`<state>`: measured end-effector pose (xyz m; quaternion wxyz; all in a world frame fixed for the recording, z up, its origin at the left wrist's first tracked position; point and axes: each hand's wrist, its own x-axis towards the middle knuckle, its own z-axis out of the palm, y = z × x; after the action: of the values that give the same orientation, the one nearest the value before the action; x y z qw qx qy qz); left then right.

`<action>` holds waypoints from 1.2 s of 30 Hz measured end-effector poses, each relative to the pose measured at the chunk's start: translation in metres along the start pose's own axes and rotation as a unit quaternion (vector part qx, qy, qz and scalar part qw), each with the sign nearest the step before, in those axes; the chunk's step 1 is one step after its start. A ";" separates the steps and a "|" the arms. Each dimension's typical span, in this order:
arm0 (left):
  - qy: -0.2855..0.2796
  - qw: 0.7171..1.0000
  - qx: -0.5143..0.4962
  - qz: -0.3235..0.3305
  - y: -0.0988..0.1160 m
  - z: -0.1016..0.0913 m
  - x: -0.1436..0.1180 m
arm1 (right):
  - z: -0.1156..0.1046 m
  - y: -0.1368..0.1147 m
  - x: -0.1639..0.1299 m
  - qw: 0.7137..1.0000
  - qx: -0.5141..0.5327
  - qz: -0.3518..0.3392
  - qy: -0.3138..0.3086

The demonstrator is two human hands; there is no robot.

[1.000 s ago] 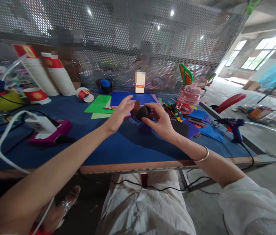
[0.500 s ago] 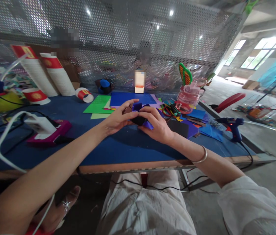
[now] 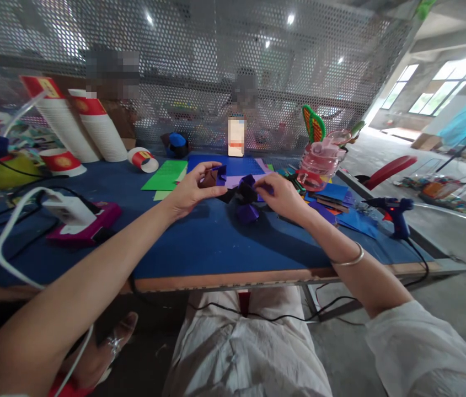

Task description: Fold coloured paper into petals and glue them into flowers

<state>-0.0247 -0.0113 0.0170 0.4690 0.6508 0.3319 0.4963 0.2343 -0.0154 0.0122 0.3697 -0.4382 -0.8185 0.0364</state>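
Paper craft piece point(image 3: 244, 194), a dark black-and-purple folded form, sits just above the blue table point(image 3: 199, 242) between both hands, near the table's middle and in front of the loose coloured sheets. Left hand point(image 3: 191, 190) is curled, thumb and forefingers pinching a small brown-and-purple scrap point(image 3: 212, 177) that appears to join the dark piece at its left edge; whether the two are glued or merely touching cannot be told. Right hand point(image 3: 284, 196) has its fingers drawn together on the right side of the dark piece, pinching or pressing it; fingertips are partly hidden behind the paper. A purple lobe point(image 3: 247, 213) hangs below the dark form, touching or nearly touching the table. Judgement: the step in hand is assembly or shaping of folded parts, with both hands steadying the piece while one element is fitted. The next move seems to call for fine alignment of the scrap against the dark body, light pressure only, since thin paper will crease or slip. Blue glue gun point(image 3: 394, 212) stands well apart at the right table edge, its cord trailing off the side. Green sheet point(image 3: 166, 175) lies beyond the left hand; scissors point(image 3: 299, 184) are near the right hand.
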 end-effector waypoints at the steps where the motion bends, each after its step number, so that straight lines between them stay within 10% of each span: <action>1: -0.001 1.000 0.004 0.002 0.000 -0.001 0.000 | -0.001 0.003 0.001 1.000 -0.016 0.006 0.015; 26: -0.069 0.996 0.055 -0.006 -0.009 -0.007 0.000 | 0.000 0.052 0.013 0.961 -0.163 0.191 -0.117; 36: -0.104 0.972 0.195 0.087 -0.007 -0.009 -0.002 | 0.006 0.019 0.005 0.979 0.096 0.090 0.158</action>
<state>-0.0334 -0.0086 0.0105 0.3204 0.8037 0.3142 0.3908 0.2419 0.0022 0.0034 0.5299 -0.4727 -0.6997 0.0787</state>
